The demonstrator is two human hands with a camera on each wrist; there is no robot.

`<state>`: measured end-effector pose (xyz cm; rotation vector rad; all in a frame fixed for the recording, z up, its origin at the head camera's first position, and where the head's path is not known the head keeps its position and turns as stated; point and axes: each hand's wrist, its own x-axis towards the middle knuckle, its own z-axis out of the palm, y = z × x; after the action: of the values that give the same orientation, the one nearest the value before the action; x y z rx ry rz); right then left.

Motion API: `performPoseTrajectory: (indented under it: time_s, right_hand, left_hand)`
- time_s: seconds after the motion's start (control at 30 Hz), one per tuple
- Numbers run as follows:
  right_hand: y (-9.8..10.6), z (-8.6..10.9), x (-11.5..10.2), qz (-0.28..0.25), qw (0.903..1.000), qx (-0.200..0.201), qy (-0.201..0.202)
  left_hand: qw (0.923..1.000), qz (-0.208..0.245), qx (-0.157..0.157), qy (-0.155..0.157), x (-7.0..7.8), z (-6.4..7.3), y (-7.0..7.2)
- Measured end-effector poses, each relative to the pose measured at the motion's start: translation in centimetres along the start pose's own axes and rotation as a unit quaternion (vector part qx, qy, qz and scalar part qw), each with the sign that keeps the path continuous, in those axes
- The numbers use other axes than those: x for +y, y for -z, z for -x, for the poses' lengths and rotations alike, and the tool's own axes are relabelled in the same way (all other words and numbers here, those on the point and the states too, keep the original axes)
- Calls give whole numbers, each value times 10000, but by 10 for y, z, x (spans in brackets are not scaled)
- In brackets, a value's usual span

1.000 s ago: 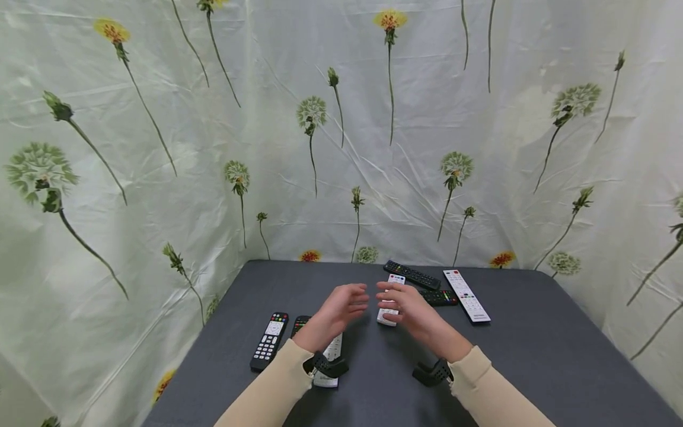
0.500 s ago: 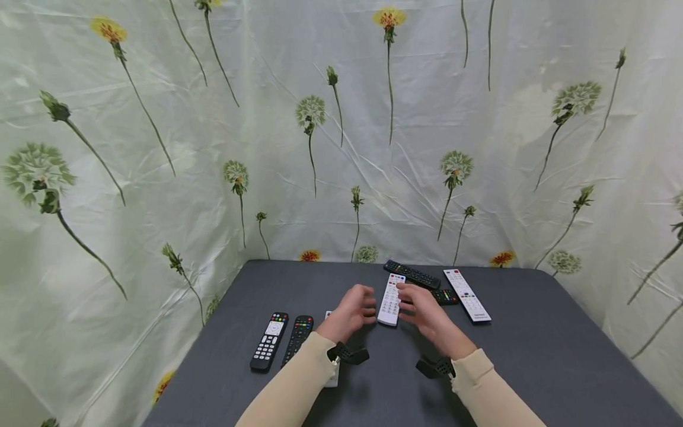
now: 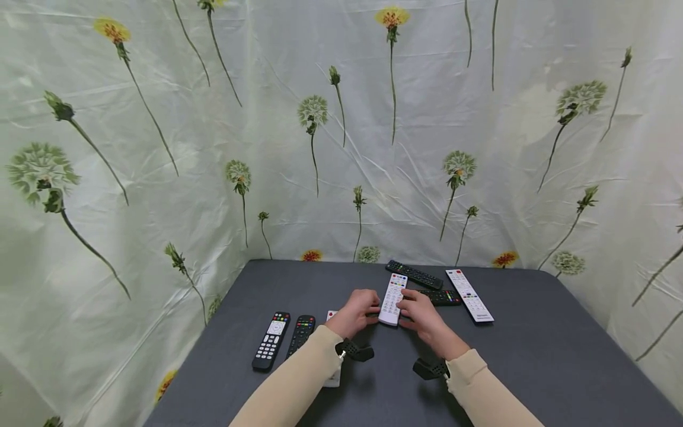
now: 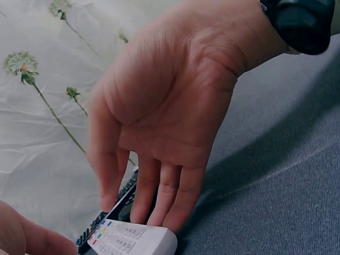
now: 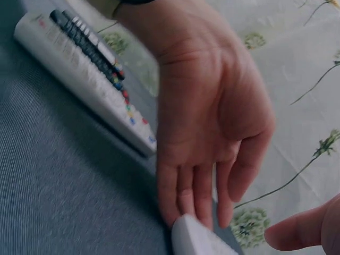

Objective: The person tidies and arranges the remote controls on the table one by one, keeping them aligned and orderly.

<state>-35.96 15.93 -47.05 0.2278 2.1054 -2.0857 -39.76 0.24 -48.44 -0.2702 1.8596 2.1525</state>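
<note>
A white remote control point(image 3: 392, 299) lies between my two hands on the dark table. My left hand point(image 3: 356, 313) is at its left edge, and in the left wrist view the long, slightly bent fingers point(image 4: 168, 186) reach down beside the white remote. On the opposite side is my right hand point(image 3: 424, 317), its fingertips at the remote's right edge. The right wrist view shows those fingers point(image 5: 202, 186) nearly straight against the remote's end. Whether either hand presses on it is hard to tell. Another white remote point(image 3: 333, 378) is partly hidden under my left forearm.
Two black remotes, one at the back point(image 3: 414, 274) and one behind my right hand point(image 3: 443, 297), lie close by. A larger white remote point(image 3: 469, 296) is farther right. At left are a black remote with white buttons point(image 3: 271, 342) and another black one point(image 3: 302, 334). A flowered curtain point(image 3: 341, 148) stands behind the table.
My left hand has moved right, off the left-hand white remote, to the side of the middle one. My right hand has shifted slightly right and down, uncovering most of that remote.
</note>
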Motion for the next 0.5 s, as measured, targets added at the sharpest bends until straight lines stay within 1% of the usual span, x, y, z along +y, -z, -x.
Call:
performPoseTrajectory:
  time_s: [0.13,0.33,0.5]
  right_hand:
    - [2,-5,5,-19,9998,172,91]
    - [5,-11,8,-132,9996,256,48]
    - [7,-15,12,-55,9995,320,46]
  left_hand:
    - [9999,-159,-16,-46,1,-2,-3]
    - [9992,-361,141,-67,1,-3,-5]
    - [9995,-292,101,30,-1,-5,-3]
